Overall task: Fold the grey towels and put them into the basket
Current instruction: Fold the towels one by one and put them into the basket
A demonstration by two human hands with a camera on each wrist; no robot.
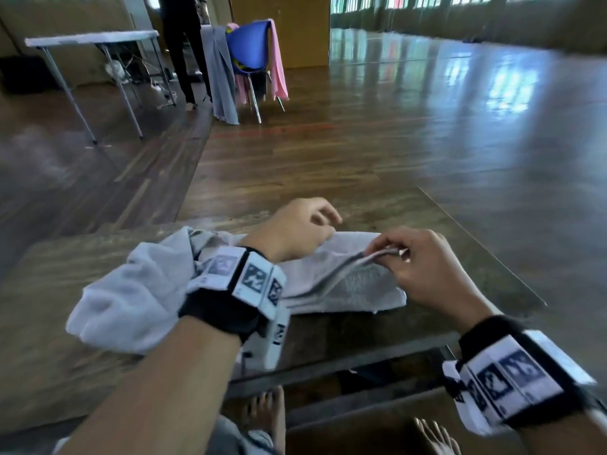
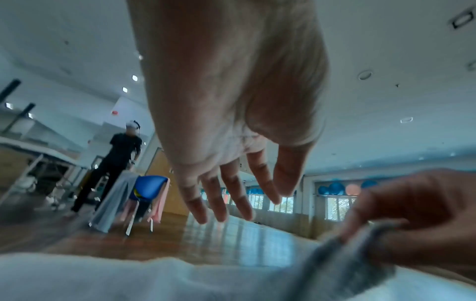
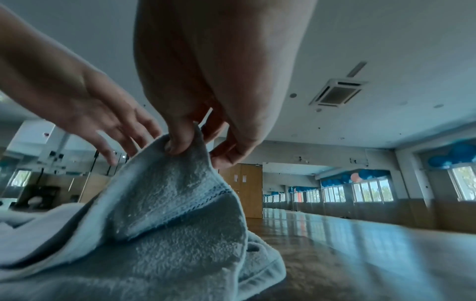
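Note:
A grey towel [image 1: 345,284] lies on the low wooden table [image 1: 460,257], with its left part bunched up under my left forearm. My right hand [image 1: 391,252] pinches a raised edge of the towel between thumb and fingers, and the right wrist view shows the right hand [image 3: 190,146] lifting that grey towel [image 3: 167,213] fold. My left hand [image 1: 323,216] hovers over the towel's far edge. In the left wrist view my left hand [image 2: 231,203] has straight fingers and holds nothing. No basket is in view.
A blue chair [image 1: 246,50] draped with grey and pink cloths stands on the floor at the back. A white folding table [image 1: 92,37] and a standing person [image 1: 184,44] are at the back left. My bare feet [image 1: 266,418] are below the table's near edge.

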